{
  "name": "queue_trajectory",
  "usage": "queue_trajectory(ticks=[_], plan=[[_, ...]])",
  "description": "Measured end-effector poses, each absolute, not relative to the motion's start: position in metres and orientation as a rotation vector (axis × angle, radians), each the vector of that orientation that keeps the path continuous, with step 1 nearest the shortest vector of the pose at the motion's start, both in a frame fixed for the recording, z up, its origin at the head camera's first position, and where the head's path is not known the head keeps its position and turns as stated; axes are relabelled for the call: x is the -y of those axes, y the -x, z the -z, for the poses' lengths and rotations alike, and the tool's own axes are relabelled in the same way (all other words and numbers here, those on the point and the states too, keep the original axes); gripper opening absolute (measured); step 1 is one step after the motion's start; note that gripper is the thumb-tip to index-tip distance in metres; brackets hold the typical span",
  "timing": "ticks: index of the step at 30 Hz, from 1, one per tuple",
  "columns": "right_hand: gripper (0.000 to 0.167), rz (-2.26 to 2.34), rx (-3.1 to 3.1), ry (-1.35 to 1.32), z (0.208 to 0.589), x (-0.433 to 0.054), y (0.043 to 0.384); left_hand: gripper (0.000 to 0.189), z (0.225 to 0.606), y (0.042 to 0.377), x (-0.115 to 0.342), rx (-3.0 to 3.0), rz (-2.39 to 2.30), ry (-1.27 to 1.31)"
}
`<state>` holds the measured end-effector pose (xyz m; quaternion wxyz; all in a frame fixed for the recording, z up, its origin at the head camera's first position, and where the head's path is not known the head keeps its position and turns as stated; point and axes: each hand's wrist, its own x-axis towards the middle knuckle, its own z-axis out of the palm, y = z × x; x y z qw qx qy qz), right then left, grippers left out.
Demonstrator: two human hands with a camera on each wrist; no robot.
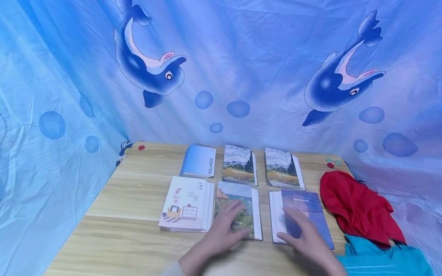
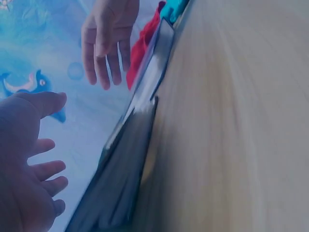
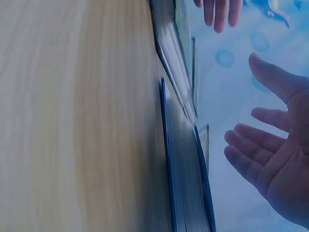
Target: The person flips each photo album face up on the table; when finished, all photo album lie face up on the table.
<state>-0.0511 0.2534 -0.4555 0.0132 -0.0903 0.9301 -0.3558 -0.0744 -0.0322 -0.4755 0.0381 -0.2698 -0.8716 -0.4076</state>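
My left hand (image 1: 224, 230) hovers over a photo album with a garden picture on its cover (image 1: 238, 189), its fingers loosely spread. Above a purple-blue photo album (image 1: 317, 211) hangs my right hand (image 1: 307, 234), thumb and fingers apart. Both wrist views show a gap between the hands and the albums, and neither hand holds anything. A white album with a drawn room (image 1: 182, 199) lies left of the left hand. Behind are a blue album marked POLAROID (image 1: 198, 161) and two matching landscape-painting albums (image 1: 238, 163), (image 1: 281, 166). White pages stick out at the side of most covers.
A red cloth (image 1: 359, 207) and a teal cloth (image 1: 383, 257) are bunched at the table's right edge. Small red and green discs (image 1: 330, 165) lie at the back right corner, another red disc (image 1: 141, 147) at the back left. A blue dolphin-print curtain (image 1: 248, 57) hangs behind the wooden table (image 1: 114, 237).
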Motion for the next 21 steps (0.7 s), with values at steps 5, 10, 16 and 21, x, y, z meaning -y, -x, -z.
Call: queue_trajectory(ticks=[5, 10, 16, 21], plan=[[0.072, 1.072, -3.009, 0.281, 0.455, -0.271, 0.048, 0.068, 0.466, 0.075, 0.014, 2.695, 1.276, 0.88], [0.075, 1.035, -3.116, 0.273, 0.459, -0.289, 0.046, 0.067, 0.468, 0.078, -0.004, 2.707, 1.138, 0.968], [0.091, 0.914, -3.1, 0.214, 0.466, -0.306, 0.046, 0.069, 0.473, 0.083, -0.025, 2.705, 0.969, 1.086], [0.108, 0.825, -3.027, 0.094, 0.471, -0.313, 0.049, 0.068, 0.478, 0.084, -0.043, 2.704, 0.944, 1.145]])
